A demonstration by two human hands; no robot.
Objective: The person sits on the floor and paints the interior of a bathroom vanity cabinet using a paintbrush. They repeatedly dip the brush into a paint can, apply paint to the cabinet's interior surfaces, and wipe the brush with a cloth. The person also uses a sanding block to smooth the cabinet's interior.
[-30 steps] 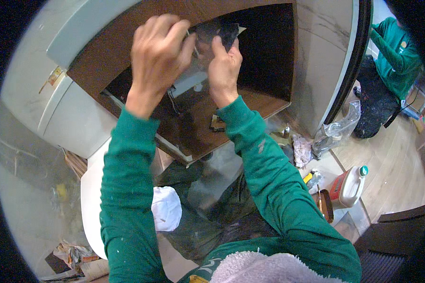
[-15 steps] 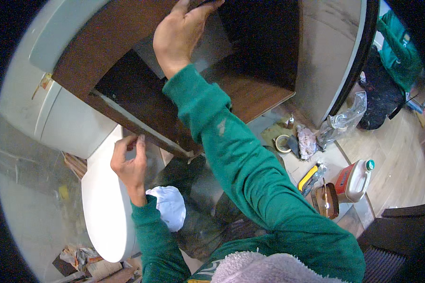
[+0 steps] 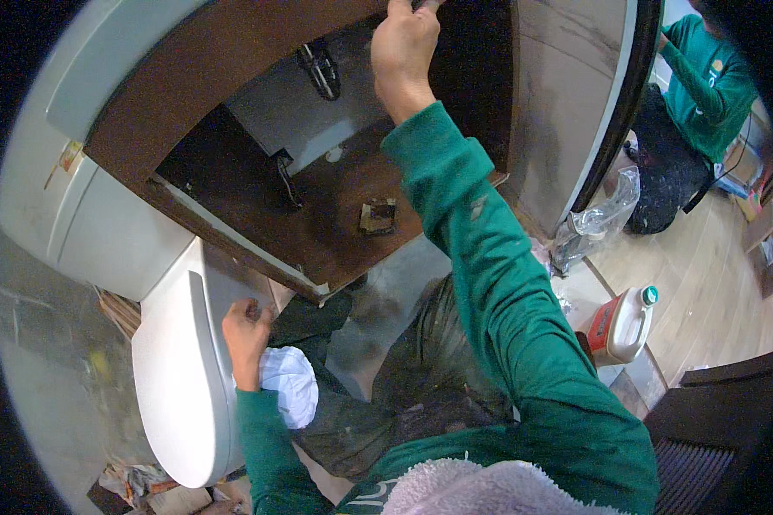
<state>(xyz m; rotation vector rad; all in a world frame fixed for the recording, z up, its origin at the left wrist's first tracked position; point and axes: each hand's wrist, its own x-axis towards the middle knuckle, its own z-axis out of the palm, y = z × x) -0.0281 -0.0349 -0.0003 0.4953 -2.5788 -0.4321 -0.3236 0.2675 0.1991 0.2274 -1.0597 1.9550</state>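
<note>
A brown wooden cabinet (image 3: 202, 73) stands open in front of me. My right hand (image 3: 406, 60) is raised to the top of its opening, fingers closed around something dark that the picture edge cuts off. Lower down, my left hand (image 3: 247, 335) is between the toilet and the cabinet's lower front corner, fingers curled in; whatever they hold is hidden. Inside the cabinet are a shiny metal drain fitting (image 3: 320, 73), a black bent piece (image 3: 289, 182) and a small dark-and-tan square (image 3: 378, 216) on the cabinet floor. A white cloth-like item (image 3: 289, 390) lies beside my left wrist.
The white toilet (image 3: 167, 378) is close on my left. To the right are a clear plastic bag (image 3: 605, 215) and a white jug with a green cap (image 3: 623, 330). Another person in a green top (image 3: 704, 94) sits at far right. Debris (image 3: 137, 485) lies at lower left.
My right hand has moved right along the cabinet top, uncovering the drain fitting and cabinet floor. My left hand has dropped slightly away from the cabinet's lower rail, its fingers curled in more.
</note>
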